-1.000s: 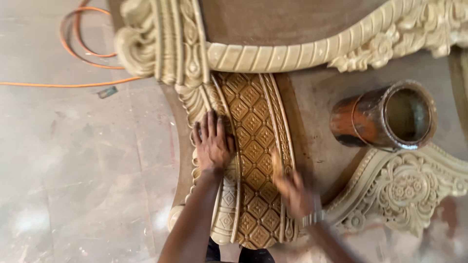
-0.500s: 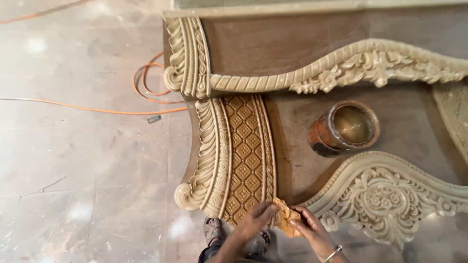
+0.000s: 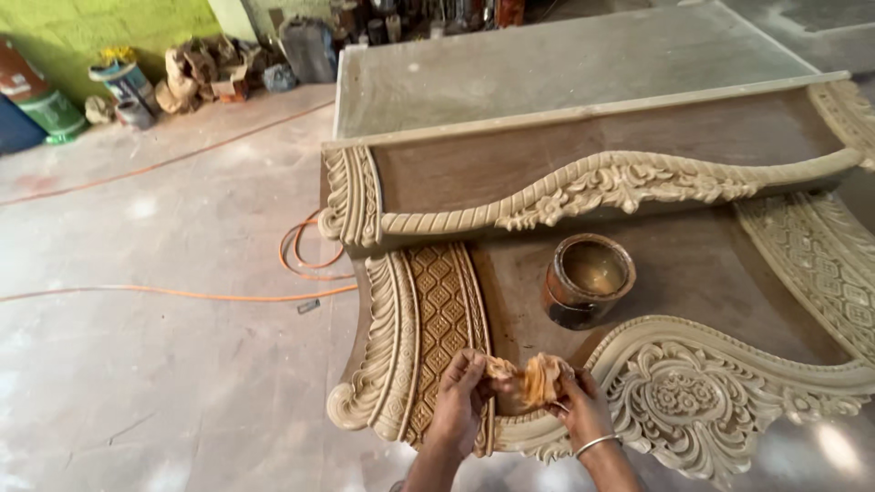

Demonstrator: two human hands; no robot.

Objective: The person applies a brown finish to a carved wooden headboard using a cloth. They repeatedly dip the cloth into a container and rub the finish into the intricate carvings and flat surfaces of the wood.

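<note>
A large carved wooden panel lies flat, pale scrollwork on a brown stained ground. Over its near edge my left hand and my right hand both grip a crumpled orange-brown rag and hold it stretched between them. The hands hover above a gold-brown diamond-patterned strip. An open round tin with brownish liquid stands on the panel just beyond the rag. A metal bangle circles my right wrist.
An orange cable runs across the dusty concrete floor and coils by the panel's left side. A grey board lies beyond the panel. Tins, drums and clutter stand against a green wall at the far left.
The view has tilted up, showing the room's far side. My left hand left the patterned strip and joined my right hand on the rag, which is now pulled apart between both.
</note>
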